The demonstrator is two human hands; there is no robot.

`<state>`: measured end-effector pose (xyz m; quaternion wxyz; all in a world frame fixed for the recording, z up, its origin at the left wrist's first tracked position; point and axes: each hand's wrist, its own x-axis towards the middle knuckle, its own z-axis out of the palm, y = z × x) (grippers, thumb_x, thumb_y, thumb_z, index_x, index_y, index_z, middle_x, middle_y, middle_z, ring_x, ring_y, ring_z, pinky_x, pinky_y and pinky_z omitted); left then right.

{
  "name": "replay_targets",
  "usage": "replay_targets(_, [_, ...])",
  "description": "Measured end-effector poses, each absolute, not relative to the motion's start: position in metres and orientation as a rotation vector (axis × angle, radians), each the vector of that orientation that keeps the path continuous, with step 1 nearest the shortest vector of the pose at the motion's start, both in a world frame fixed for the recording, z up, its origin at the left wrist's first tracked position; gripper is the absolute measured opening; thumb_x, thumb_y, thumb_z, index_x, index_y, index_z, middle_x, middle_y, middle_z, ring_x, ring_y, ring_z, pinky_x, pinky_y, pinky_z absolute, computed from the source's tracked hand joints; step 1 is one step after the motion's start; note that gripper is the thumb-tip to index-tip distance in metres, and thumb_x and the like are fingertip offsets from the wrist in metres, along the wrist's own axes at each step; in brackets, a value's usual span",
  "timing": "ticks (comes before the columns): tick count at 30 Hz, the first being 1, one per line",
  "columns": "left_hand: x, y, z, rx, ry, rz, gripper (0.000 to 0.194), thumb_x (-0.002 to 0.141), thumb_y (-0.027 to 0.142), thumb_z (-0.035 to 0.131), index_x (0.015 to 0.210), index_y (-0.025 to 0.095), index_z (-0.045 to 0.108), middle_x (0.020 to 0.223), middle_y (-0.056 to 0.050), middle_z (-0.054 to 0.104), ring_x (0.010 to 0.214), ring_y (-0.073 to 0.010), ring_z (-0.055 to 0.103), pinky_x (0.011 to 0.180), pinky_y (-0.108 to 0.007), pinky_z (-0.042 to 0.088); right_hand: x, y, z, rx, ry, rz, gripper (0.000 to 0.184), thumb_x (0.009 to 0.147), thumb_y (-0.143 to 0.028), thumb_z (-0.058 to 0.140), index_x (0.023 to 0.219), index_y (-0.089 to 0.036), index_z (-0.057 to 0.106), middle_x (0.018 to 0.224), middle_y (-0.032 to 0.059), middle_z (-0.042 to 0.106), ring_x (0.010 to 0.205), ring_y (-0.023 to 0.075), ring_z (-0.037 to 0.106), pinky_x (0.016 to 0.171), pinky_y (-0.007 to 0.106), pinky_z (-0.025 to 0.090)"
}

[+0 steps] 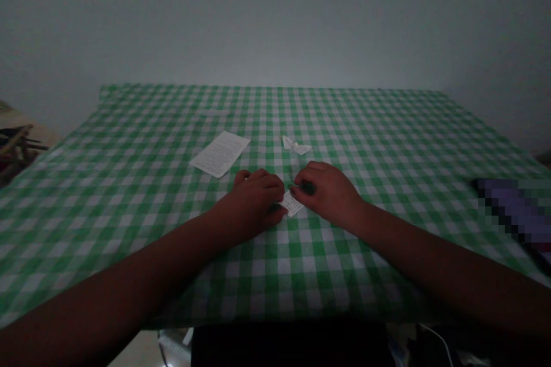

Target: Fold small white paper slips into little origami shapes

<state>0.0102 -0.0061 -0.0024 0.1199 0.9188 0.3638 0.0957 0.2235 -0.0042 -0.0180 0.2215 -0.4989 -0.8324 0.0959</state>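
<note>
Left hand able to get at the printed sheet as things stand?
Probably yes. The left hand rests just beside the printed sheet, and only bare checked tablecloth seems to lie between them. It is on the small folded paper, though, so it would likely have to leave that first.

Left hand (253, 200) and right hand (327, 195) are hiding most of the paper slip (291, 205); right of it, a pixelated purple thing (516, 210), impossible to make out!

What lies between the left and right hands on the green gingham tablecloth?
A small folded white paper, touching the left hand and right hand, in the head view.
</note>
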Motion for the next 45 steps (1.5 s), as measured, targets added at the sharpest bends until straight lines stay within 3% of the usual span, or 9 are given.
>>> replay_targets(7, [0.012,-0.005,0.001,2.616,0.843,0.277,0.01,0.087,0.015,0.057,0.094,0.019,0.063,0.108,-0.003,0.067,0.105,-0.0198,0.059,0.094,-0.04,0.032,0.231,-0.018,-0.011,-1.289,-2.489,0.322,0.015,0.088,-0.033,0.065,0.092,-0.018,0.068,0.089,0.0035,0.065,0.087,0.0189,0.059,0.081,0.033,0.043])
replay_targets(13, [0.017,-0.008,-0.001,2.585,0.927,0.275,0.013,0.092,0.032,0.063,0.091,0.019,0.064,0.105,-0.003,0.066,0.101,-0.0215,0.058,0.09,-0.039,0.035,0.23,-0.022,-0.01,-1.314,-2.486,0.363,0.014,0.085,-0.032,0.069,0.088,-0.018,0.067,0.088,0.003,0.064,0.085,0.0187,0.06,0.079,0.033,0.044])
replay_targets(29, [0.016,-0.007,-0.012,2.567,0.99,0.346,0.014,0.088,0.032,0.07,0.091,0.021,0.063,0.105,-0.001,0.065,0.103,-0.0218,0.056,0.093,-0.042,0.034,0.245,-0.006,-0.013,-1.365,-2.342,0.375,0.011,0.086,-0.027,0.067,0.084,-0.017,0.063,0.077,0.0013,0.059,0.073,0.0151,0.056,0.067,0.027,0.041])
replay_targets(37, [0.017,-0.002,-0.013,2.656,1.043,0.374,0.012,0.095,0.028,0.06,0.091,0.019,0.064,0.1,-0.003,0.064,0.097,-0.0223,0.055,0.086,-0.039,0.038,0.237,-0.019,-0.01,-1.176,-2.5,0.428,0.01,0.09,-0.027,0.062,0.087,-0.019,0.068,0.084,0.0021,0.064,0.082,0.0166,0.059,0.077,0.031,0.041])
replay_targets(45, [0.019,-0.001,-0.013,2.643,1.075,0.366,0.014,0.094,0.028,0.061,0.086,0.018,0.066,0.096,-0.004,0.064,0.094,-0.0218,0.052,0.086,-0.038,0.039,0.226,-0.02,-0.013,-1.32,-2.438,0.366,0.013,0.086,-0.025,0.067,0.076,-0.018,0.065,0.075,0.0001,0.062,0.074,0.0148,0.056,0.073,0.031,0.037])
